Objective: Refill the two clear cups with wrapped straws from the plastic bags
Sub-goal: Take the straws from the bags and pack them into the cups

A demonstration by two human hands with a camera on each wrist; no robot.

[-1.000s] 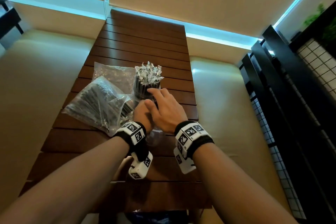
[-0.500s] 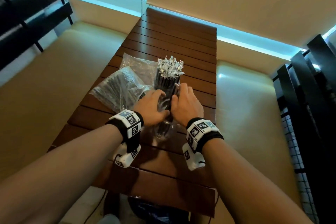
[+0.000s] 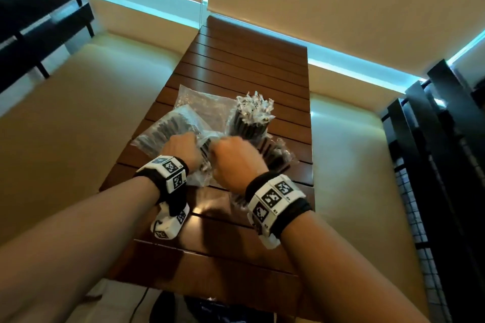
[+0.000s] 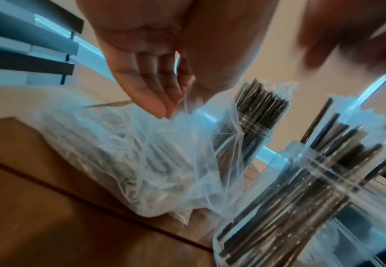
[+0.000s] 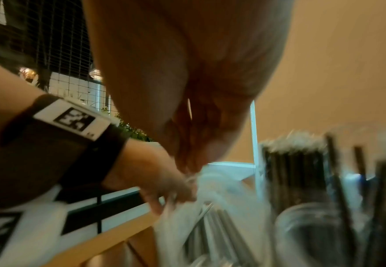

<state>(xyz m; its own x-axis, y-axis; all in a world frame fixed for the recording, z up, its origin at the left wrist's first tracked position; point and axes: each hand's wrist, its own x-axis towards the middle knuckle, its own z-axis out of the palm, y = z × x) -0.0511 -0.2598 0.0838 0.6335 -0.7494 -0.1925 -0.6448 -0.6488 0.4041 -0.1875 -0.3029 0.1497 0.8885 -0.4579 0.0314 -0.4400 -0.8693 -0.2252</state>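
Note:
A clear plastic bag of dark wrapped straws lies on the left of the wooden table. My left hand pinches the bag's open edge between its fingertips. My right hand is curled right beside it and grips the same edge, blurred by motion. A clear cup packed with wrapped straws stands just behind the hands. The second clear cup, partly filled with straws, stands to the right, half hidden under my right hand.
A second, flatter plastic bag lies behind the first. Pale cushioned benches flank the narrow table. Black slatted chairs and a wire grid stand at the right; a dark chair back is at far left.
Both hands have left the near cup, which they flanked half a second ago, and moved left onto the bag's mouth. The head view has shifted closer.

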